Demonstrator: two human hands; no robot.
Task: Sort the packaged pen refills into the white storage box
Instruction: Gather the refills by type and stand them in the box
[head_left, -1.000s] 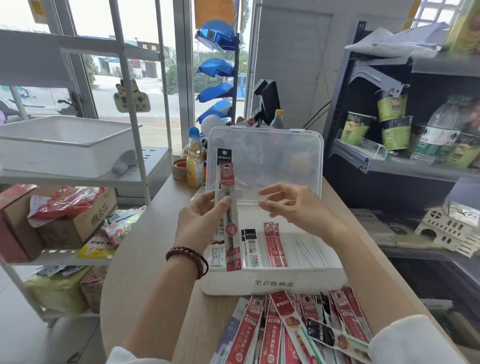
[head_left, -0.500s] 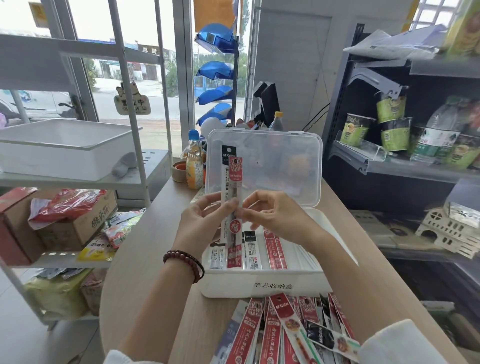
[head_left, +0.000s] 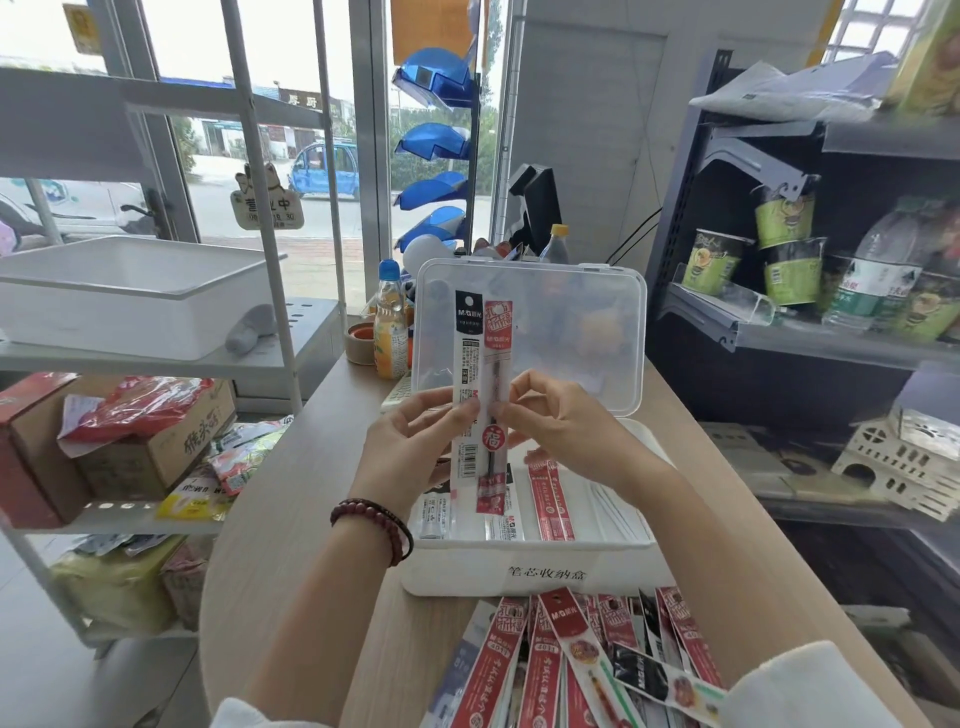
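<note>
Head view looks down on both bare forearms raised above the round wooden table (head_left: 291, 519), hands meeting in front of the chest. The left hand (head_left: 410, 447) is turned palm-inward, wrist bent slightly back, a bead bracelet (head_left: 374, 525) round the wrist. Its thumb lies across the front of a black-and-white refill pack (head_left: 467, 384) and its fingers curl behind, gripping the pack upright. Just beside that pack, overlapping its right edge, stands a red refill pack (head_left: 497, 358), also upright. The right hand (head_left: 561, 431) comes in from the right with thumb and forefinger pinching the red pack's edge near its middle, the other fingers loosely curled behind. Whether the left thumb also reaches onto the red pack is hard to tell, since the two wrappers overlap there.

Both packs are held in the air over the near left part of the white storage box (head_left: 519, 571), which sits on the table with its translucent lid (head_left: 571, 322) standing open behind the hands. Inside the box a few packs already lie lengthwise in the left compartments, among them a red pair (head_left: 550, 499) near the centre. A loose pile of packs (head_left: 571, 660) is fanned on the table between the box and the person. An orange drink bottle (head_left: 390, 327) stands left of the lid.
</note>
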